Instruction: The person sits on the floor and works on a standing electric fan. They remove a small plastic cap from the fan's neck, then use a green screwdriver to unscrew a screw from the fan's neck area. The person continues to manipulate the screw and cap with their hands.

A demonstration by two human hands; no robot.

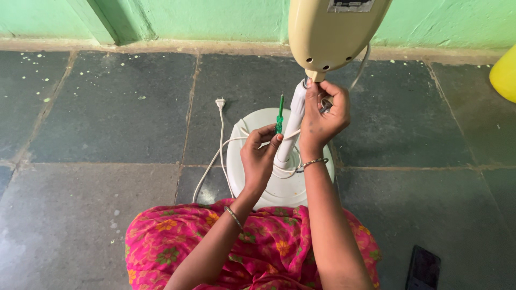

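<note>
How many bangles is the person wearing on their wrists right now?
2: one thin bangle on the left wrist, one bangle on the right wrist beside the white fan pole. Others could be hidden under the arms.

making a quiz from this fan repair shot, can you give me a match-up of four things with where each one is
Things:
1. green screwdriver
2. plug
3. dark phone
4. yellow container

Places:
A. at the right edge of the picture, near the wall
B. held in the left hand
C. flat on the floor at the lower right
D. on the floor tiles left of the round white fan base

Pairs: 1-B, 2-D, 3-C, 4-A

The right hand grips the top of the white fan pole.
</note>
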